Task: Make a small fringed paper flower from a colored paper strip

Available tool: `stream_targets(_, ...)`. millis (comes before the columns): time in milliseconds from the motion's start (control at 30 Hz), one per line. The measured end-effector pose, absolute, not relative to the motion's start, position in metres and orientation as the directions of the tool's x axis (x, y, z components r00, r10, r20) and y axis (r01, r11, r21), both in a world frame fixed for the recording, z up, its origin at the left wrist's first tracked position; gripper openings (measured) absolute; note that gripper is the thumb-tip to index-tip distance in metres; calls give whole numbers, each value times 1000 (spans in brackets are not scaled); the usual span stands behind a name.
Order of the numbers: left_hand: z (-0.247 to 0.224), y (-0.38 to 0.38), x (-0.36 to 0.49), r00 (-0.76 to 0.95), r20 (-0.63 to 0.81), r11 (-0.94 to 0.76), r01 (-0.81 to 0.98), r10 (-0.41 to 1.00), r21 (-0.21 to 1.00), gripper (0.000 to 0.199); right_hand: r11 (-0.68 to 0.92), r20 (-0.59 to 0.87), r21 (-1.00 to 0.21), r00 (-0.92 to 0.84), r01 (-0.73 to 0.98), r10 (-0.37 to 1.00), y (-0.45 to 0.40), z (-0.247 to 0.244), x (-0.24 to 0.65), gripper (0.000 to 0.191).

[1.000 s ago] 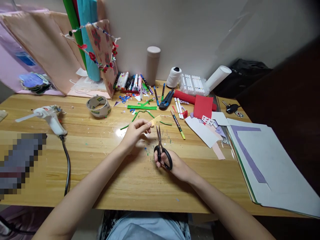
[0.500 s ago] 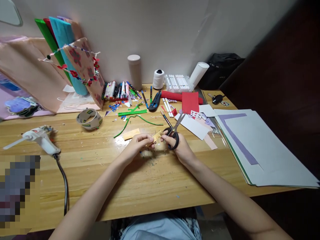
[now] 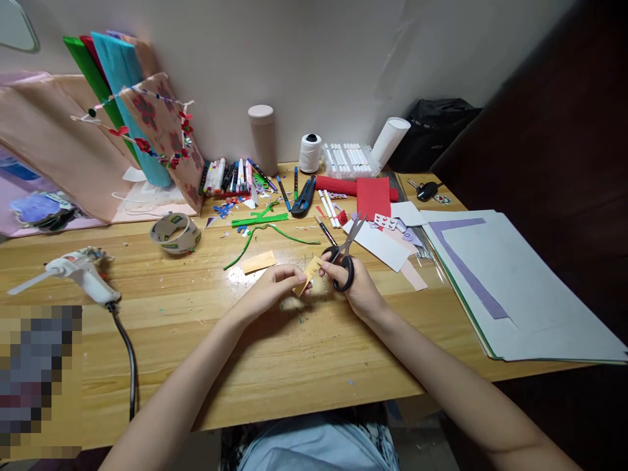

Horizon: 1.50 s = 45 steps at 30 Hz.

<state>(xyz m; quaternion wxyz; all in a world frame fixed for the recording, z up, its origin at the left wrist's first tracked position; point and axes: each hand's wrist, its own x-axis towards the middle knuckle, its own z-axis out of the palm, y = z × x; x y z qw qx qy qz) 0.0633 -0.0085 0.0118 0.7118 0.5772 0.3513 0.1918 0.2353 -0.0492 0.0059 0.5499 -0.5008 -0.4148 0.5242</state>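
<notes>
Between thumb and fingers, my left hand (image 3: pixel 283 282) pinches a small yellow strip of paper (image 3: pixel 308 275) whose upper right edge is cut into a fringe. My right hand (image 3: pixel 362 288) has black-handled scissors (image 3: pixel 347 265) looped on its fingers, blades pointing up and away with the tips apart. The thumb and fingertip of that hand also touch the fringed end of the strip. A second yellow paper piece (image 3: pixel 259 262) lies flat on the table just beyond my left hand. Behind it a green wrapped stem (image 3: pixel 269 227) curves across the wood.
A white glue gun (image 3: pixel 83 271) with a black cord lies at left, near a tape roll (image 3: pixel 175 233). Markers (image 3: pixel 230 176), a utility knife (image 3: pixel 303 197), red paper (image 3: pixel 373 199) and scraps spread along the back. Large white sheets (image 3: pixel 530 288) cover the right side.
The yellow strip has turned more upright, and more of its fringe shows. The scissors have tilted slightly, their blades now spread a little. The view has shifted slightly.
</notes>
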Motion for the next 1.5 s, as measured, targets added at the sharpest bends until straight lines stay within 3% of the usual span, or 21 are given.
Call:
stream_targets(167,16,-8,62,702,-237,133,200,672,971,30,-47,-53,-994,58,-95,997,-50,6,236,22)
stream_targets(500,12,-6,63,646,-225,195,119,729,974,19,-65,-72,-996,127,-66,989,-48,-3,237,24)
stream_targets(600,9,-5,63,589,-208,181,105,781,978,19,-128,-137,-987,100,-97,986,-47,-3,235,31)
stream_targets(733,7,0,61,405,-205,203,49,891,978,20,-264,-258,-945,-57,-192,964,-49,-1,231,49)
stream_targets(833,5,5,56,259,-236,239,18,937,971,26,-355,-299,-915,-269,-193,916,-55,2,228,61)
stream_targets(933,3,10,51,176,-240,244,3,955,970,33,-432,-319,-895,-523,-107,791,-62,3,228,70)
stream_targets(1000,3,11,50,152,-235,240,-15,960,971,35,-403,-317,-915,-593,-14,740,-65,2,229,72)
stream_targets(1133,9,8,51,204,-232,238,-7,951,971,30,-351,-328,-932,-608,85,723,-66,-2,230,71)
stream_targets(1500,12,4,54,378,-128,124,35,917,992,20,-275,-276,-957,-591,95,758,-66,-9,230,59)
